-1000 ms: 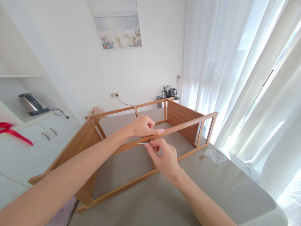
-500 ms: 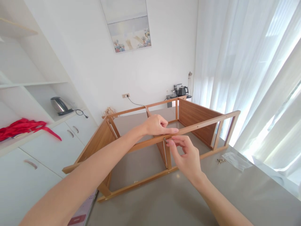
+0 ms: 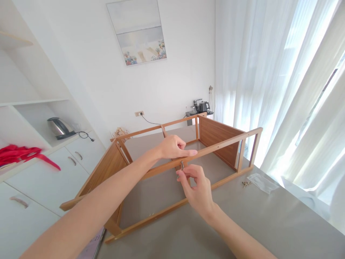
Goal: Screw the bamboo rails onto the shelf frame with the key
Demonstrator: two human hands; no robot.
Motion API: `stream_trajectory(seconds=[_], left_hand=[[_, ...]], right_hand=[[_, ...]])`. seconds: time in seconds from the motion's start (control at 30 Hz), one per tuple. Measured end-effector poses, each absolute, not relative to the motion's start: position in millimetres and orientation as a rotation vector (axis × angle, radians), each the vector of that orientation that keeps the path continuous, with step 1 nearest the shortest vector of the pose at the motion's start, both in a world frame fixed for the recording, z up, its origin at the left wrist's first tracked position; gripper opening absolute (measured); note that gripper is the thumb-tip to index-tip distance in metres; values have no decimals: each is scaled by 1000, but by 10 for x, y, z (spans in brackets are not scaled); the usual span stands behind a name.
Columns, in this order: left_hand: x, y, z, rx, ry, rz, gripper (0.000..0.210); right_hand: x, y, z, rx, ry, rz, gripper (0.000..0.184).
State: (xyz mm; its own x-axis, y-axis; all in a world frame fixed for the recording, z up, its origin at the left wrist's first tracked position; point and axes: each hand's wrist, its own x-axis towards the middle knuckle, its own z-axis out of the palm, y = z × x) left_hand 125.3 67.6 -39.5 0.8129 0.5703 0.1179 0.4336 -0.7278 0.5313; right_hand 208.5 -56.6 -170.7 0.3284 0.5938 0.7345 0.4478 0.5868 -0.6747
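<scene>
A wooden shelf frame (image 3: 229,141) lies on its side on the grey table, its near upper rail crossing in front of me. My left hand (image 3: 174,146) grips that rail, fingers curled and one digit stretched along the top. Just below it, my right hand (image 3: 196,182) pinches a small bent metal hex key (image 3: 182,165) between thumb and fingertips. The key's upper end meets the rail's near face; the fastener there is too small to make out. Several brass-coloured screws (image 3: 246,184) lie by a clear plastic bag (image 3: 262,182) at the right.
The grey table (image 3: 229,223) extends below the frame. White cabinets (image 3: 45,187) stand at left, with a kettle (image 3: 60,127) and red cloth (image 3: 21,154) on them. A coffee maker (image 3: 197,106) is at the back, sheer curtains (image 3: 256,72) at right.
The hex key has turned: its visible part, earlier pointing toward the right, now hangs downward. My right hand has dropped slightly below the rail. The view has shifted a little right.
</scene>
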Motion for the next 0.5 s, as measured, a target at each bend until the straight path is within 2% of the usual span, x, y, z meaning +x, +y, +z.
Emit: stream_trajectory(seconds=[0.2,0.5], left_hand=[[1257,667,-389,2522,758,374,65],[1254,695,-395,2547,716,399,54]], right_hand=[[2131,-544,-1619,-893,-1486,-22,17],[2242,-548,-1297,-1108,-1315,-42,5]])
